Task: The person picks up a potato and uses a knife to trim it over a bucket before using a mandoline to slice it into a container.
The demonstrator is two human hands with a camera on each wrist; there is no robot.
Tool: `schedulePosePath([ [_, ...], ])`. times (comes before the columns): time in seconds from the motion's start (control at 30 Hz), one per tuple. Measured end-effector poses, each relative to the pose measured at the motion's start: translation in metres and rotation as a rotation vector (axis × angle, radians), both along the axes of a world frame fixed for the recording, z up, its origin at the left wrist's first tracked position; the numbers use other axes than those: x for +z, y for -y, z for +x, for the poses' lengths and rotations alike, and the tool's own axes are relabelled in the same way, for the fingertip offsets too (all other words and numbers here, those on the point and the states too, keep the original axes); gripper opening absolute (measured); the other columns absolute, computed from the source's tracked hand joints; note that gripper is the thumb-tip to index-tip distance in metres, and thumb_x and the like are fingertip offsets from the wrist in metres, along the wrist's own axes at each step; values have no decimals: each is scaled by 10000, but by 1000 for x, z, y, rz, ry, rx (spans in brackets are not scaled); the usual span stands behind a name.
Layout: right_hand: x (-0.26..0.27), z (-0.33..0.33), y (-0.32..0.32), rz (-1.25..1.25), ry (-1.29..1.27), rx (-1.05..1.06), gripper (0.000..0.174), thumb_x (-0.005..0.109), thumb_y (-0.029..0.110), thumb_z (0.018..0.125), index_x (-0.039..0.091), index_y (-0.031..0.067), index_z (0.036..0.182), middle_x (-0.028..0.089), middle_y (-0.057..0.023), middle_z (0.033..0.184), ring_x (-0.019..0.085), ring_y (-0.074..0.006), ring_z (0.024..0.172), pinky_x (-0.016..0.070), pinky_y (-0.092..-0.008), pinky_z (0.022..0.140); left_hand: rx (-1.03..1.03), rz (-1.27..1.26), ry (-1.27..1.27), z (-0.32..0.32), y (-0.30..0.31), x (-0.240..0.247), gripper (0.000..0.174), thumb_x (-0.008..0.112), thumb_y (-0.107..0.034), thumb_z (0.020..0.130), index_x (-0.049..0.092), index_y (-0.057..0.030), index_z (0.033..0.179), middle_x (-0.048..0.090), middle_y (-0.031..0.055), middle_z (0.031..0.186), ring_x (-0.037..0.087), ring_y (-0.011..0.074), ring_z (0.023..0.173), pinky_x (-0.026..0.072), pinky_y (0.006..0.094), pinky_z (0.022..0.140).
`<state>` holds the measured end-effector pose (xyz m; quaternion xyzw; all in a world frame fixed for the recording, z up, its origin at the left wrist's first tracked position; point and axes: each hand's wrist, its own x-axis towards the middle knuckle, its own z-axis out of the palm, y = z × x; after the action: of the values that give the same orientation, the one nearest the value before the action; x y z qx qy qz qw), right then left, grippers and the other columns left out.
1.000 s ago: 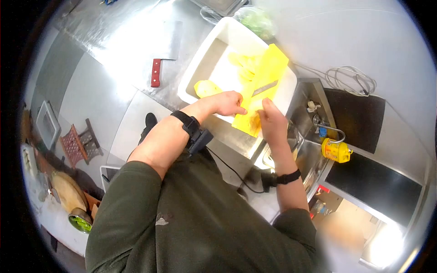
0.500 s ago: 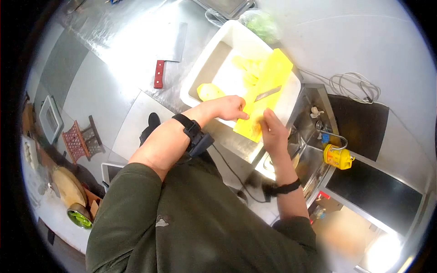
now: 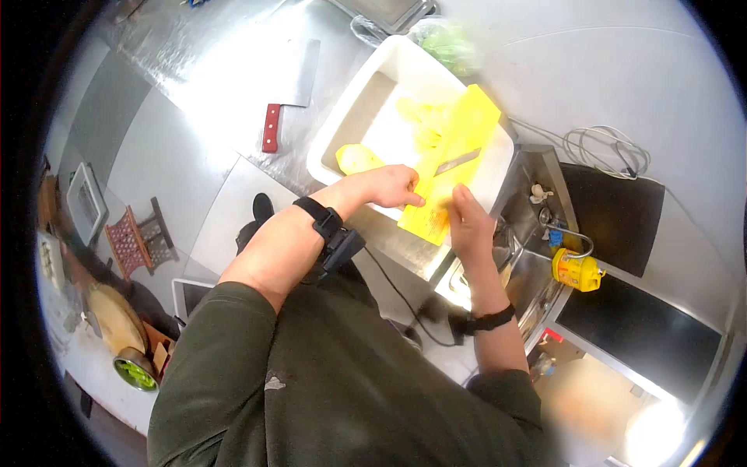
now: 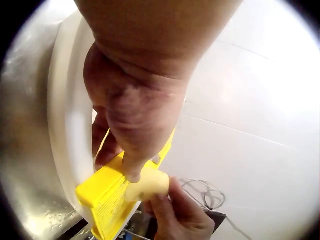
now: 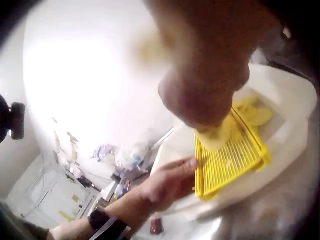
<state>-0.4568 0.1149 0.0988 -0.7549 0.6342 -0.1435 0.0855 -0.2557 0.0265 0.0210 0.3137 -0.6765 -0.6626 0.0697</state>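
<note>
A pale potato chunk is pinched between thumb and fingers of my right hand, touching the yellow slicer. My left hand grips the slicer's edge, over a white tub holding slices.

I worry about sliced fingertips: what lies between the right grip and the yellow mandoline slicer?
Apparently a piece of peeled potato, which the right grip holds against the yellow mandoline slicer; the left wrist view shows it.
</note>
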Motion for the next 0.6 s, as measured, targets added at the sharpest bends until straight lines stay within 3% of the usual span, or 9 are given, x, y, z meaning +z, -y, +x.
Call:
schedulePosePath([
  [0.07, -3, -5, 12, -23, -58, -12, 317, 648, 125, 874, 636, 1, 1165, 654, -237, 1121, 656, -353, 1034, 525, -419, 899, -17, 3, 1, -1, -4, 0, 362, 721, -315, 847, 623, 23, 933, 673, 127, 820, 651, 227, 735, 507, 341, 672],
  [0.2, -5, -33, 104, -3, -112, -128, 306, 640, 119, 874, 643, -6, 1153, 660, -240, 1091, 661, -371, 977, 530, -416, 854, 9, 3, -18, -1, -5, -3, 349, 720, -300, 852, 619, 23, 939, 673, 126, 824, 648, 220, 737, 508, 339, 676],
  [0.27, 6, -29, 120, 21, 69, -208, 308, 624, 128, 881, 638, -6, 1158, 659, -239, 1092, 650, -391, 980, 531, -414, 855, 17, 48, -16, -2, -3, -2, 349, 723, -289, 848, 627, 23, 969, 672, 122, 829, 642, 215, 750, 506, 333, 683],
  [0.33, 8, -21, 89, 121, -80, -151, 306, 620, 134, 887, 639, -1, 1162, 664, -227, 1095, 654, -382, 988, 529, -407, 865, -5, -11, -14, -3, -1, 3, 354, 727, -294, 844, 627, 22, 968, 671, 122, 829, 643, 216, 754, 506, 332, 681],
  [0.4, -5, -12, 34, -66, -101, 51, 296, 620, 135, 888, 650, 10, 1154, 668, -218, 1101, 662, -362, 993, 531, -403, 871, 11, -41, -66, -5, -2, -11, 362, 736, -313, 836, 620, 15, 935, 667, 115, 817, 640, 216, 736, 507, 325, 671],
  [0.47, 6, 13, -8, -9, -21, 8, 286, 632, 125, 877, 661, 8, 1136, 674, -211, 1097, 669, -343, 992, 536, -406, 868, 15, 5, -36, 0, -6, 1, 362, 736, -318, 837, 616, 13, 924, 667, 114, 814, 640, 213, 727, 507, 325, 665],
  [0.53, 2, 13, -4, -23, 35, -5, 284, 632, 119, 875, 660, 6, 1134, 673, -214, 1097, 668, -347, 991, 536, -411, 867, 23, 8, -12, -1, -4, -2, 369, 731, -328, 842, 608, 12, 916, 672, 121, 817, 644, 203, 714, 509, 329, 651],
  [0.6, -6, -4, 34, -55, -119, -2, 287, 631, 104, 871, 655, -4, 1135, 666, -229, 1091, 660, -371, 982, 532, -412, 863, 5, 18, -2, -1, -4, -2, 369, 729, -326, 845, 608, 14, 921, 674, 124, 822, 651, 200, 726, 513, 329, 657],
])
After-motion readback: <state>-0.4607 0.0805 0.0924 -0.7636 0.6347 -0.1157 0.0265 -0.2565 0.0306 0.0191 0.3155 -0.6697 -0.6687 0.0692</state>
